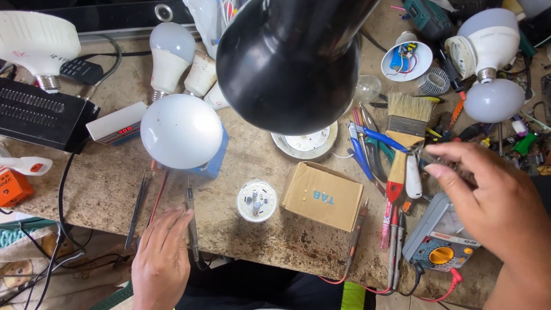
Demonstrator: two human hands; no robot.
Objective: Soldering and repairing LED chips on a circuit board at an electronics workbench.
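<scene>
Head view, cluttered stone-topped workbench [103,189].

Left hand [162,258]: rests palm down at the near edge of the bench, fingers together and lightly curled, pinching nothing. Its fingertips touch a thin metal probe [192,221] that lies lengthwise toward the bench edge. A pair of tweezers [136,209] lies just to the left of the hand, apart from it.

Right hand [488,198]: raised over the right side of the bench, thumb and forefinger drawn together on a small metal tool [422,154]; the kind of tool cannot be told, as it is mostly hidden by the fingers. The hand hovers above a grey multimeter [439,241] with a yellow dial.

Between the hands: a round white LED board [256,201] lies flat on the bench, touched by neither hand. Just to its right sits a small cardboard box [324,195]. A large white bulb [181,131] stands on a blue box behind the left hand. A black lamp shade [290,60] hangs close to the camera and hides the bench centre. A paintbrush [404,135] and blue-handled pliers [367,146] lie left of the right hand.
</scene>
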